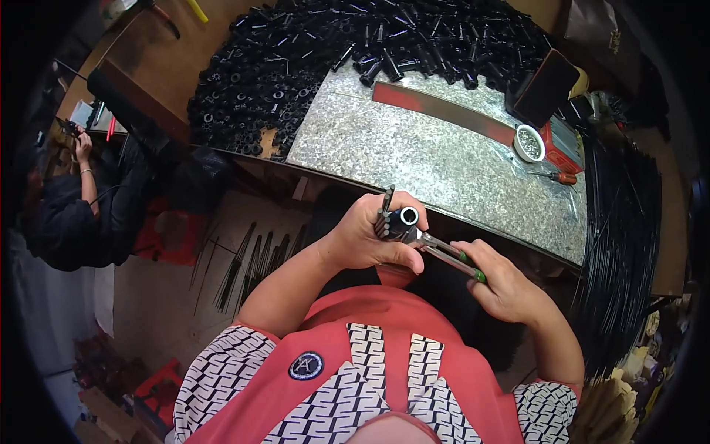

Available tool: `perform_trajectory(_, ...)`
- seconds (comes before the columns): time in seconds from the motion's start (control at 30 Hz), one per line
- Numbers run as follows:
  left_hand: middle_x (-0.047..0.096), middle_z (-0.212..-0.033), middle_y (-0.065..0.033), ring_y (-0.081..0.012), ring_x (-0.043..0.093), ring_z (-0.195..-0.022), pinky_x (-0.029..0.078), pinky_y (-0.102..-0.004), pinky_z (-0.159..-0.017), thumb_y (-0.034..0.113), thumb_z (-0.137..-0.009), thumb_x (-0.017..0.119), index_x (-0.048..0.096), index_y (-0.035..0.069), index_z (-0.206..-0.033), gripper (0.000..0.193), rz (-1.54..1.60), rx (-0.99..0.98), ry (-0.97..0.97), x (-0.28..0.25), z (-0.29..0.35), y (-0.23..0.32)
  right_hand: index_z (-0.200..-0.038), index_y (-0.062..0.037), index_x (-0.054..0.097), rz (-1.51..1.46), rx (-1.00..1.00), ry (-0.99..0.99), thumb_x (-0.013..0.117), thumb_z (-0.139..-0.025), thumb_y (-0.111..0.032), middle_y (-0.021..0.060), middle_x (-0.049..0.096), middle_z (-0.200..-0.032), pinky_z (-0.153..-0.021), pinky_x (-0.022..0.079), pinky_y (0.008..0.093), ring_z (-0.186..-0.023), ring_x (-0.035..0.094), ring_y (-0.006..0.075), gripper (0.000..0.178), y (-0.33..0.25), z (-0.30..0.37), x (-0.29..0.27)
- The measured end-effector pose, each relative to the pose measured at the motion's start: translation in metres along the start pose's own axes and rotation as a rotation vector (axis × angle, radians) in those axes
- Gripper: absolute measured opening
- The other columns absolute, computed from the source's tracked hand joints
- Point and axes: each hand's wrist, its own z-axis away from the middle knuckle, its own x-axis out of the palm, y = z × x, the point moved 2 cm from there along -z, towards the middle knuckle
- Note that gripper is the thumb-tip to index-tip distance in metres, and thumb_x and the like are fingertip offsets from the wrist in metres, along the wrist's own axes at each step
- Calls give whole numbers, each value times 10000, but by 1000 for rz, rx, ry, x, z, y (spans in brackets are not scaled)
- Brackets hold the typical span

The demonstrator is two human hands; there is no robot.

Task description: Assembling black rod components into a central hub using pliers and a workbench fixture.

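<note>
My left hand (359, 235) is closed around a short black tube (408, 217) whose round, silver-edged open end faces up. Several thin black rods (383, 223) are bunched in the same grip, beside the tube. From the right, my right hand (501, 283) grips the handles of metal pliers (441, 250) with green ends. The jaws of the pliers are at the tube, just under my left fingers; whether they clamp it or another part I cannot tell. Both hands are above my lap, in front of the bench edge.
A speckled stone slab (355, 148) covers the bench front. On it lie a flat reddish bar (444, 112), a white cup (529, 143) and an orange-handled screwdriver (563, 177). Black tubes (414, 37) heap behind; long rods (625, 229) hang right. Another person (81, 200) works at left.
</note>
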Motion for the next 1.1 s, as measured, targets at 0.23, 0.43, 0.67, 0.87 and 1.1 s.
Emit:
perform_trajectory(0.23, 602, -768, 33, -32, 546, -700, 442, -198, -622, 79, -713, 835, 588, 51, -906, 314, 195, -19, 170, 11, 6, 2, -1058, -7, 519, -149, 93, 72, 590, -845, -71, 124, 529, -830, -700, 447, 350, -758, 558, 253, 234, -3, -11, 17)
perform_trajectory(0.43, 587, -807, 23, -46, 514, -714, 387, -198, -631, 212, -711, 847, 616, 34, -990, 404, 156, -51, 294, 13, 19, -4, -863, -10, 540, -37, 51, 216, 716, -824, -155, 136, 527, -695, -569, 430, 340, -598, 540, 278, 231, 4, -21, 25)
perform_trajectory(0.67, 405, -672, 81, -5, 373, -618, 346, -189, -579, 80, -785, 777, 571, 10, -1162, 434, 128, 39, 355, 13, 15, -14, -863, -36, 506, 353, 58, 438, 680, -803, -86, 173, 570, -774, -591, 455, 455, -722, 587, 404, 190, 17, -22, 7)
perform_trajectory(0.87, 410, -630, 89, 3, 364, -556, 314, -165, -538, 26, -810, 729, 534, -24, -1189, 429, 83, -49, 342, 6, 20, -3, -1024, -31, 615, 539, 90, 717, 674, -817, -94, 195, 645, -841, -657, 492, 420, -770, 626, 400, 223, 46, -32, -63)
perform_trajectory(1.1, 416, -632, 82, -1, 373, -573, 318, -164, -546, 21, -824, 713, 493, -38, -1245, 478, 42, 3, 245, 8, 23, 2, -989, -52, 655, 752, 433, 660, 659, -833, -205, 209, 654, -851, -715, 479, 475, -826, 625, 397, 218, 96, -61, -133)
